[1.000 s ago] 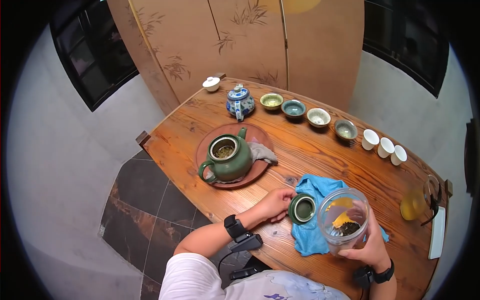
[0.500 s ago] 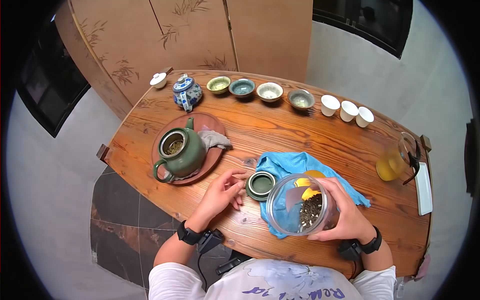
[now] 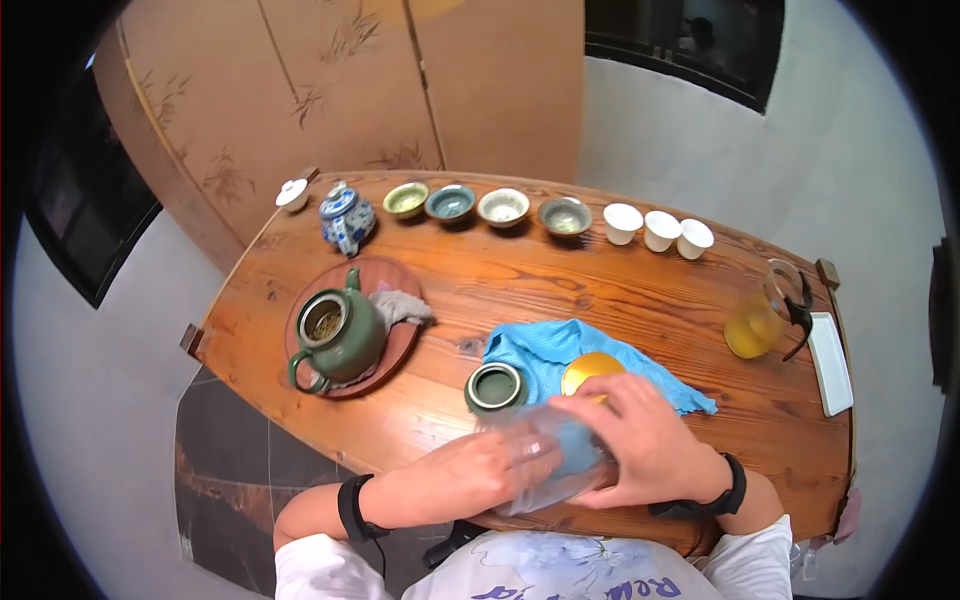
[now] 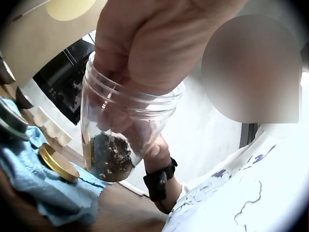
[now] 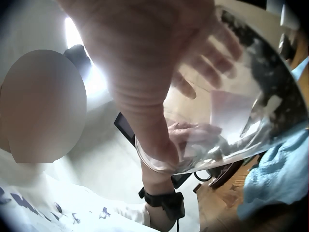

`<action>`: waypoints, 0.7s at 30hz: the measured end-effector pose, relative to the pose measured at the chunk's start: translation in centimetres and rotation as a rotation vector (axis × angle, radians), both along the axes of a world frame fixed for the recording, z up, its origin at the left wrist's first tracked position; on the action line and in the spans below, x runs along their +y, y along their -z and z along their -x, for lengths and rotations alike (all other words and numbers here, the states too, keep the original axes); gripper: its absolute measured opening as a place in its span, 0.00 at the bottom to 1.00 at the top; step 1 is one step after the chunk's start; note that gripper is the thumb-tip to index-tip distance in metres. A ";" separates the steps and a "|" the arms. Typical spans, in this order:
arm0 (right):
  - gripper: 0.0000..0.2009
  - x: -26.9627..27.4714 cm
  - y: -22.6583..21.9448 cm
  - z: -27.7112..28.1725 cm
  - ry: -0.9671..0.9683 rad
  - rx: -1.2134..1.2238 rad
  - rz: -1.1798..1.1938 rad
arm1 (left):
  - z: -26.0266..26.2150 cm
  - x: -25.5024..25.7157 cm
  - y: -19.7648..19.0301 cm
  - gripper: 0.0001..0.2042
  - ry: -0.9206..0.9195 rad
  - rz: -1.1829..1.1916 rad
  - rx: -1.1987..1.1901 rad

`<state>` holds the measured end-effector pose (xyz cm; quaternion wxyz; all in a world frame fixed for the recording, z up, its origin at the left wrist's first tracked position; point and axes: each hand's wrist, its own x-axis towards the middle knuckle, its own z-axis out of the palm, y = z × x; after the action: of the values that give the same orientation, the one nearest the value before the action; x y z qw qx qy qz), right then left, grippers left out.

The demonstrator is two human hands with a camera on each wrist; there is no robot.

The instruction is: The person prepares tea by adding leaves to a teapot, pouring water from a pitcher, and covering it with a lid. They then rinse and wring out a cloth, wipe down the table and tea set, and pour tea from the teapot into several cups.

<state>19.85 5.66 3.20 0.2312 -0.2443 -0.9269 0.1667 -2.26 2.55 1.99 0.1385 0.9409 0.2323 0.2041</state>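
Tilted on its side, a clear jar (image 3: 540, 490) of dark loose tea leaves (image 4: 112, 157) is gripped around its body by my right hand (image 3: 650, 440). My left hand (image 3: 465, 475) has its fingers inside the jar's mouth, above the leaves in the left wrist view. Just beyond, a green teapot lid (image 3: 495, 388) lies upside down beside a blue cloth (image 3: 530, 345). A gold jar lid (image 3: 592, 368) rests on that cloth. To the left, a lidless green teapot (image 3: 355, 345) with leaves inside sits on a round reddish tray (image 3: 402, 365).
Along the wooden table's back stand a white lidded bowl (image 3: 292, 195), a blue-and-white teapot (image 3: 347, 218), several glazed bowls (image 3: 503, 207) and three white cups (image 3: 622, 223). A glass pitcher of yellow liquid (image 3: 752, 325) and a white narrow tray (image 3: 830, 365) are at right.
My left hand has moved from beside the green teapot lid into the jar's mouth. My right hand has tipped the jar toward the left hand. The head view has shifted right.
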 end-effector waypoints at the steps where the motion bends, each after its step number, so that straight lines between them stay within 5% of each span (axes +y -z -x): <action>1: 0.39 -0.2 0.2 0.2 -0.026 0.015 -0.001 | -0.4 0.3 -0.4 0.20 0.033 0.052 0.074; 4: 0.40 -0.7 1.0 0.8 -0.075 0.083 0.093 | -1.7 0.4 -0.1 0.16 -0.006 0.176 0.207; 9: 0.41 -1.3 1.3 1.5 -0.064 0.079 0.074 | -3.8 0.8 0.7 0.07 0.026 -0.166 0.140; 12: 0.41 -1.3 1.5 1.3 -0.060 0.096 0.071 | -3.7 0.8 1.2 0.10 0.044 -0.094 0.278; 21: 0.41 -1.4 2.4 1.5 -0.074 0.057 0.118 | -3.8 0.7 3.0 0.11 0.038 -0.014 0.136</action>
<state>18.32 4.23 0.76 0.2361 -0.2182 -0.9169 0.2364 1.49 3.26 -0.99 0.1198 0.9578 0.2217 0.1386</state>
